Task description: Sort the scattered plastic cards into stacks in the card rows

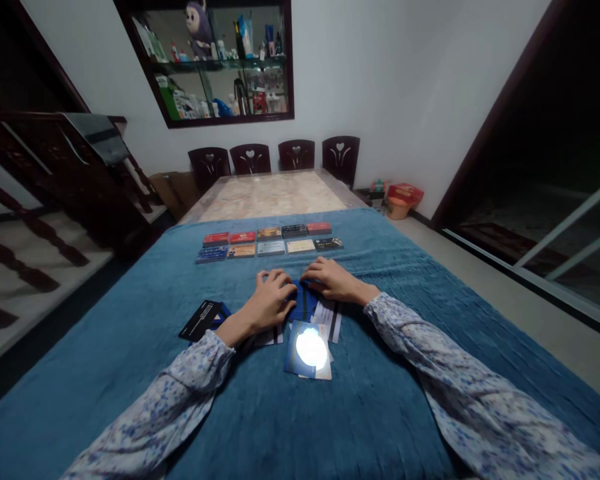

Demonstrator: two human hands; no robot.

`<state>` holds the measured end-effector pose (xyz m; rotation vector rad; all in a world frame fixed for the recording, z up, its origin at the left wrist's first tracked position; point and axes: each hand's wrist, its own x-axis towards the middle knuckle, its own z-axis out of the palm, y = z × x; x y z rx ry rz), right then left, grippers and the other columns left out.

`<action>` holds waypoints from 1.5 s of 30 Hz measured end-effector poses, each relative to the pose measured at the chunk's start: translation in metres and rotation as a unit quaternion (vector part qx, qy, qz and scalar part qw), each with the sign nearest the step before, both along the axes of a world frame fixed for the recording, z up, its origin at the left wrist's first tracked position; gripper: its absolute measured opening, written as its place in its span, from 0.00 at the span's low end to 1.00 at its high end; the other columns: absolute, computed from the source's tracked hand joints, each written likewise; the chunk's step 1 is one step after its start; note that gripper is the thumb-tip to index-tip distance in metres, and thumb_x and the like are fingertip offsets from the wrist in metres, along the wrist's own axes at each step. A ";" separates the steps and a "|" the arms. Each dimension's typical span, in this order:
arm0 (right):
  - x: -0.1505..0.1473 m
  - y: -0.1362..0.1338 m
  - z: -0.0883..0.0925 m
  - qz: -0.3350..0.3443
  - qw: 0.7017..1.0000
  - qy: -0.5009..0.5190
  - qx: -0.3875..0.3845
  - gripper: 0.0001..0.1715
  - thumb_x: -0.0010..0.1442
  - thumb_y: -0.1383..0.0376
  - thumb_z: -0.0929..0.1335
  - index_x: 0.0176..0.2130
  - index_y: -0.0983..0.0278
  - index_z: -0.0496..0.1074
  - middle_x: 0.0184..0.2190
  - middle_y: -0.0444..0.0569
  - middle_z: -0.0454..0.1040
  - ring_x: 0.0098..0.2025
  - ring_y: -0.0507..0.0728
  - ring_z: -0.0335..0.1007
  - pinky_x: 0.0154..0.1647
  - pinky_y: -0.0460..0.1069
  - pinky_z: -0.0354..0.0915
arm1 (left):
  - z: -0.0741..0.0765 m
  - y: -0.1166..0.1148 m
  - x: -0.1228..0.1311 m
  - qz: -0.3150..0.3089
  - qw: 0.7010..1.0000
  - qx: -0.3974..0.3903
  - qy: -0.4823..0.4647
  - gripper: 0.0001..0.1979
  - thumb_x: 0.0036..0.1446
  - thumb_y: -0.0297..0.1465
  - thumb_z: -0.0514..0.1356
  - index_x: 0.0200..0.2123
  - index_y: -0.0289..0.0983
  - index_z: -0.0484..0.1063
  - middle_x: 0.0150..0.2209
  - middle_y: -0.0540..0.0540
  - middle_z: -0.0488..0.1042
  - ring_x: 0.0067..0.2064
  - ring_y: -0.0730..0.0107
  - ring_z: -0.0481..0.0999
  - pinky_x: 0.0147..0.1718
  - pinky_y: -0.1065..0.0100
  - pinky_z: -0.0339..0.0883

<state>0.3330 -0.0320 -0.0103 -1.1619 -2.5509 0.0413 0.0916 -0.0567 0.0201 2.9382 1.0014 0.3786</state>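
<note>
My left hand point(267, 300) and my right hand point(330, 279) rest on either side of a blue card point(305, 303), fingers curled at its edges. White cards point(333, 320) with dark stripes lie partly under both hands. Nearer to me, a blue and white card point(299, 350) has a bright glare spot over it, with other cards beneath. Left of my left wrist lies a black card point(201, 320) on top of a blue one. Two rows of card stacks, red, gold, black, blue, orange and pale, stand farther back, such as the red stack point(243, 237).
A blue cloth point(390, 413) covers the near part of the table, with bare marble-patterned tabletop point(280, 193) beyond. Dark chairs point(341, 157) line the far end. A shelf cabinet point(230, 122) is set in the wall, and a wooden railing point(35, 227) runs at the left.
</note>
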 end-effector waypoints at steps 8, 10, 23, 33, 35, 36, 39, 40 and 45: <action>-0.004 -0.009 0.007 0.004 0.999 -0.013 -0.034 0.20 0.67 0.66 0.67 0.57 0.58 0.76 0.51 0.55 0.76 0.51 0.63 0.63 0.48 0.55 0.60 | 0.003 -0.007 0.003 -0.020 1.000 -0.015 0.015 0.12 0.63 0.35 0.61 0.48 0.39 0.76 0.52 0.37 0.77 0.60 0.46 0.66 0.58 0.38 0.52; -0.004 -0.009 0.008 0.001 0.999 -0.008 -0.039 0.21 0.66 0.67 0.67 0.57 0.57 0.76 0.51 0.56 0.75 0.52 0.63 0.63 0.48 0.56 0.61 | 0.004 -0.006 0.003 -0.027 0.999 -0.017 0.014 0.13 0.62 0.35 0.62 0.48 0.40 0.77 0.52 0.38 0.77 0.61 0.46 0.66 0.58 0.38 0.52; -0.003 -0.009 0.011 0.006 0.996 0.013 -0.086 0.26 0.62 0.73 0.67 0.58 0.61 0.74 0.48 0.56 0.74 0.52 0.63 0.65 0.53 0.58 0.63 | 0.003 -0.002 0.004 0.012 0.998 -0.003 0.063 0.14 0.65 0.27 0.55 0.48 0.41 0.78 0.55 0.37 0.77 0.61 0.47 0.65 0.55 0.42 0.54; 0.004 -0.004 0.015 0.061 0.996 0.004 -0.071 0.22 0.62 0.71 0.70 0.55 0.58 0.79 0.51 0.55 0.77 0.51 0.62 0.67 0.54 0.59 0.64 | 0.006 -0.008 0.008 0.072 0.996 -0.003 0.059 0.11 0.65 0.34 0.59 0.47 0.40 0.78 0.48 0.37 0.77 0.55 0.47 0.67 0.53 0.43 0.57; 0.004 -0.003 0.015 0.065 0.996 0.000 -0.063 0.21 0.62 0.70 0.70 0.54 0.59 0.79 0.51 0.55 0.77 0.51 0.62 0.67 0.54 0.59 0.64 | 0.007 -0.012 0.010 0.075 0.995 -0.001 0.069 0.13 0.65 0.40 0.59 0.44 0.39 0.78 0.47 0.37 0.77 0.53 0.47 0.68 0.53 0.43 0.57; 0.004 -0.002 0.015 0.065 0.996 -0.003 -0.061 0.21 0.62 0.70 0.70 0.54 0.59 0.79 0.50 0.55 0.78 0.51 0.62 0.67 0.54 0.59 0.64 | 0.007 -0.013 0.011 0.076 0.995 -0.001 0.072 0.15 0.65 0.42 0.60 0.44 0.38 0.78 0.47 0.36 0.77 0.53 0.47 0.69 0.54 0.43 0.57; 0.004 -0.003 0.015 0.060 0.996 -0.009 -0.058 0.20 0.62 0.69 0.70 0.54 0.60 0.79 0.50 0.55 0.77 0.51 0.62 0.67 0.53 0.59 0.64 | 0.008 -0.017 0.015 0.083 0.994 -0.004 0.072 0.20 0.63 0.48 0.61 0.42 0.36 0.79 0.47 0.35 0.77 0.53 0.44 0.69 0.53 0.42 0.58; 0.003 -0.003 0.015 0.058 0.997 -0.010 -0.057 0.20 0.62 0.68 0.70 0.54 0.60 0.79 0.49 0.56 0.77 0.50 0.62 0.67 0.52 0.59 0.64 | 0.009 -0.018 0.016 0.087 0.994 -0.005 0.071 0.21 0.62 0.49 0.61 0.42 0.36 0.79 0.46 0.34 0.77 0.53 0.44 0.69 0.53 0.42 0.59; 0.003 -0.005 0.016 0.064 0.996 -0.006 -0.063 0.22 0.62 0.69 0.70 0.55 0.61 0.77 0.48 0.56 0.76 0.49 0.62 0.67 0.52 0.59 0.64 | 0.008 -0.020 0.021 0.103 0.992 -0.011 0.070 0.22 0.60 0.50 0.62 0.43 0.36 0.79 0.46 0.34 0.78 0.52 0.42 0.70 0.52 0.42 0.61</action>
